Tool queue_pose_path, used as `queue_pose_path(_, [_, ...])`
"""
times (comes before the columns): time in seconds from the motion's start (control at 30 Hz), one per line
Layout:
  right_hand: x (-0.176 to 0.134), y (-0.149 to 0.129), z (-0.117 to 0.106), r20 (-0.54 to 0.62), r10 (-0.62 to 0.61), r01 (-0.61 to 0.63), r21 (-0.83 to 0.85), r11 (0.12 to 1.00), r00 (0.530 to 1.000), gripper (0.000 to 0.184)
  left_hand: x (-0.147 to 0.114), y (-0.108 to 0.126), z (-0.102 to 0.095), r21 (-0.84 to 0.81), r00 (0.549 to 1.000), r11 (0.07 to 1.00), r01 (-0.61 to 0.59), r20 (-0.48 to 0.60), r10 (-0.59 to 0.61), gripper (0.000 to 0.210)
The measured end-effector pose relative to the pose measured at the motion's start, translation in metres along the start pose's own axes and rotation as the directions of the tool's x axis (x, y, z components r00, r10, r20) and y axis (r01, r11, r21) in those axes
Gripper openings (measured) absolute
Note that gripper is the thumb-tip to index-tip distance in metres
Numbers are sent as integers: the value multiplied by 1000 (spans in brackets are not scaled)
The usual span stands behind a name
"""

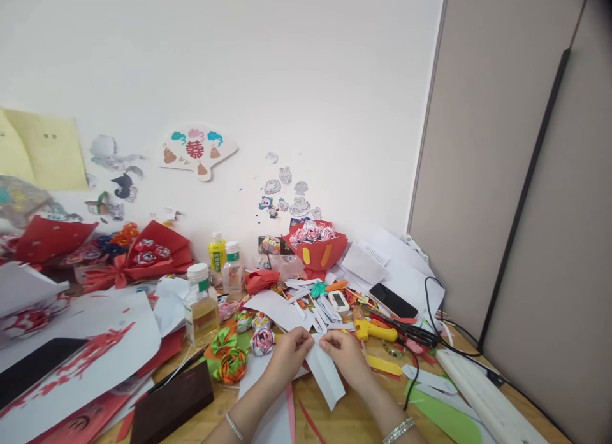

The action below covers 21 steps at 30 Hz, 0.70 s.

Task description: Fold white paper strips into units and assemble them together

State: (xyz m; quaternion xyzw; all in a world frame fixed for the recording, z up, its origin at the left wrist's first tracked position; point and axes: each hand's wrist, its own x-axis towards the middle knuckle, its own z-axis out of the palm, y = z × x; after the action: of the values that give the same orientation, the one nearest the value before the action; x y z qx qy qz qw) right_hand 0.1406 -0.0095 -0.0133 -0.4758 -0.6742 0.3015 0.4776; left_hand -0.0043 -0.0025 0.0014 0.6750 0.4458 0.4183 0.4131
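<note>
- One white paper strip (326, 375): above the tabletop (351, 426) toward its near edge, top end up between my hands, seemingly creased, lower end hanging free.
- My left hand (292, 353): fingertips pinched narrow on the strip's upper left.
- My right hand (345, 356): likewise pinched, upper right.
- Done, I judge: one red-wrapped bouquet (317, 248), standing by the back edge; one orange-and-green paper flower (233, 365), left of my hands.
- In progress, I judge: this strip, at an early stage, not yet shaped.
- Left over: loose white strips (326, 309), heaped toward the back edge; use untold.
</note>
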Motion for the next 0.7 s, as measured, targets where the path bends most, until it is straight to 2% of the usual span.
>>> queue_pose_path(0.1, [-1,-4,-3,-6,-133,129,-202,971,991,14,-2,-1,-1,67,998,998,-15,66,11,21])
queue_pose_path(0.2, [-2,-11,-6,57,-321,318,-380,869,945,19,-5,1,-4,274,982,944,-187,58,177,27])
queue_pose_path(0.27, [-3,-14,-6,32,-419,387,-455,802,907,18,-5,2,-5,315,976,924,-217,37,216,31])
queue_pose_path(0.37, [-8,-16,-7,-46,-496,393,-549,738,867,18,-4,4,-6,219,987,967,-130,-66,148,34])
queue_pose_path(0.47, [-12,-14,-4,44,-491,423,-577,699,870,23,-1,7,-6,-1,987,999,-45,-156,45,33])
queue_pose_path(0.57, [-14,-13,0,115,-499,474,-547,689,859,26,2,7,-5,-203,989,978,45,-130,-72,33])
queue_pose_path(0.7, [-11,-14,1,52,-505,458,-509,729,862,19,2,3,-4,-290,980,939,185,-11,-197,32])
